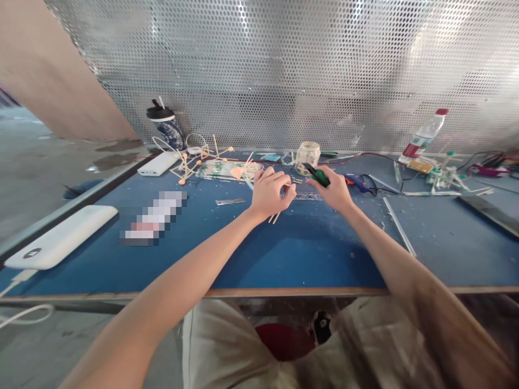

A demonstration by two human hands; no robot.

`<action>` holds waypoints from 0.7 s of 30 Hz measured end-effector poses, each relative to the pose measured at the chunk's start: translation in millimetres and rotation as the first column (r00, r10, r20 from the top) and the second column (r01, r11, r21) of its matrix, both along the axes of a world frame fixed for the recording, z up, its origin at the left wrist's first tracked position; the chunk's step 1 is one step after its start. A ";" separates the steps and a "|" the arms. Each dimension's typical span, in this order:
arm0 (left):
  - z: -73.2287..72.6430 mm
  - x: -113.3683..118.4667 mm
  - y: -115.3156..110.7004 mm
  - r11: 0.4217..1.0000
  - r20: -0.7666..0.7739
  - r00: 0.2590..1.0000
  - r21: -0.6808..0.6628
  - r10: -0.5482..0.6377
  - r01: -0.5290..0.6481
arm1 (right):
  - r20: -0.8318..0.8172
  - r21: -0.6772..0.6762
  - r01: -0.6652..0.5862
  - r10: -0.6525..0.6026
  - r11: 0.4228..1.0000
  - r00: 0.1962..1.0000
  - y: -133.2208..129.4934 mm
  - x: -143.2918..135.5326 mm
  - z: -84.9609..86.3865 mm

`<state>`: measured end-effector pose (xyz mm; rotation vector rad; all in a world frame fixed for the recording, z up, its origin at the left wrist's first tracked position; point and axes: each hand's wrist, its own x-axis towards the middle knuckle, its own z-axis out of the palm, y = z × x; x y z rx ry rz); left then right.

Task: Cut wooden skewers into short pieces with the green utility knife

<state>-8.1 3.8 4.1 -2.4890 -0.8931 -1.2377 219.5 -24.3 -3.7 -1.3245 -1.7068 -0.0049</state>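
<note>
The thin wooden sticks (275, 217) sit in my left hand (270, 193); their ends poke out below my palm, just above the blue worktop (284, 254). My left fingers (284, 181) are curled in close around them, thumb and forefinger nearly meeting at a tip I cannot make out clearly. My right hand (332, 192) is just beside it, fingers closed around a green-and-black cutter (318, 175) whose dark end points up and left, toward the left hand. Under both hands lies a clear ruler (308, 196) flat on the worktop. Behind them stands a small clear jar (307, 156). Farther left are a stick-and-ball frame (194, 156), a dark cup with a lid (164, 125) and two white power banks (60, 237). At far right a plastic bottle (424, 138) lies tilted.
</note>
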 end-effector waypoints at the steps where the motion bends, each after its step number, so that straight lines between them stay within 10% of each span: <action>1: 0.1 -0.5 0.5 1.000 -0.001 1.000 -0.007 0.003 -0.003 | 0.014 -0.010 0.003 -0.003 1.000 1.000 0.8 0.6 -0.4; 21: 3.2 -10.8 4.5 0.983 -0.080 0.980 -0.015 -0.182 0.181 | 0.198 -0.042 0.071 -0.061 0.997 0.978 11.4 17.3 -15.1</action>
